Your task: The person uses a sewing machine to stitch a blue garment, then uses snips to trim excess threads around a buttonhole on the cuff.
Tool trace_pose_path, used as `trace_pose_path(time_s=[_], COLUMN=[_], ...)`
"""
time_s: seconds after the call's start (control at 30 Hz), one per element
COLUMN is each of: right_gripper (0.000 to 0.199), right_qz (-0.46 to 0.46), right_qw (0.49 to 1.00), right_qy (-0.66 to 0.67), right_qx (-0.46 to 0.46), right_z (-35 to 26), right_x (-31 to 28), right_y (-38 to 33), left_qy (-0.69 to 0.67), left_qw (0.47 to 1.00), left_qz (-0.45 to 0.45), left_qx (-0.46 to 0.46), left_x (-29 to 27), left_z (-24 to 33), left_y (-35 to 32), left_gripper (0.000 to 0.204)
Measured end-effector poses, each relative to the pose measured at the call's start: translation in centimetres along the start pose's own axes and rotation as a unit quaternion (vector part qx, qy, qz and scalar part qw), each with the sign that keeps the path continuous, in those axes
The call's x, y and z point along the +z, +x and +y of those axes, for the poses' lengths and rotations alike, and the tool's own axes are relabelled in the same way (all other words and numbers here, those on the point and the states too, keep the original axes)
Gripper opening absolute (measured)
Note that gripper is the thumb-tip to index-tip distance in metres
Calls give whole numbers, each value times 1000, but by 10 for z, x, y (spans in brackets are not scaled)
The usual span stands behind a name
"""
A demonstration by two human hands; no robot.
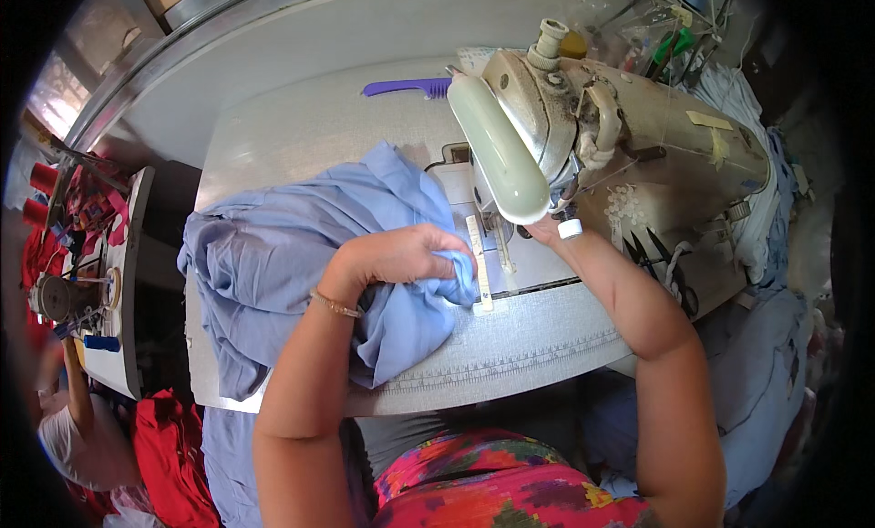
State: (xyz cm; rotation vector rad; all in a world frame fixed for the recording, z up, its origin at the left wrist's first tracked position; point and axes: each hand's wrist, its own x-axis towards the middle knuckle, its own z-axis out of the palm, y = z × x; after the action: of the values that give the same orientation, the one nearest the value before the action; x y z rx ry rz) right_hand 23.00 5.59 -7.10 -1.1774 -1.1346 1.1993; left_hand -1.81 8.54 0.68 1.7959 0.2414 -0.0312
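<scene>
A light blue cloth garment (301,232) lies bunched on the table, left of the sewing machine (533,108). With fingers closed round a fold of it, my left hand (408,254) rests just left of the needle area. My right hand (550,231) reaches in beside the needle area, below the pale green cover (499,150) of the machine head. The machine hides its fingers, so whether they grip anything does not show. Between the hands, a cream strip with markings (479,265) lies across the machine bed.
A purple comb (406,88) lies behind the machine. Small white buttons (623,205) and dark-handled scissors (658,259) are near my right forearm. A ruler scale (519,355) runs along the front edge. At left, a co-worker's arm (78,387) is by another machine (59,298).
</scene>
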Motion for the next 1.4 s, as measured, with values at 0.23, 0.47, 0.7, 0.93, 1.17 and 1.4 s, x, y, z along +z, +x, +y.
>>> trace_pose_path(time_s=[0.23, 0.47, 0.7, 0.93, 1.17, 1.4], right_gripper=[28, 59, 58, 55, 54, 50], right_qz=[-34, -181, -137, -88, -68, -249], right_qw=[985, 949, 982, 995, 967, 915], right_qy=[11, 118, 77, 50, -235, -308], right_qx=[168, 231, 103, 25, -70, -76], right_z=[-52, -80, -65, -56, -63, -59], right_x=[1, 73, 103, 96, 67, 77], right_y=[-72, -173, -177, -188, -239, -276], left_qy=[247, 439, 463, 329, 252, 469], left_qw=[941, 793, 785, 844, 874, 702], left_qz=[229, 412, 399, 405, 404, 534], left_qx=[-20, 94, 101, 125, 97, -50], left_x=[88, 189, 221, 249, 220, 122], left_z=[37, 55, 44, 36, 52, 36], left_y=[-44, -53, -53, -47, -74, -91], left_gripper=[26, 26, 22, 22, 21, 21])
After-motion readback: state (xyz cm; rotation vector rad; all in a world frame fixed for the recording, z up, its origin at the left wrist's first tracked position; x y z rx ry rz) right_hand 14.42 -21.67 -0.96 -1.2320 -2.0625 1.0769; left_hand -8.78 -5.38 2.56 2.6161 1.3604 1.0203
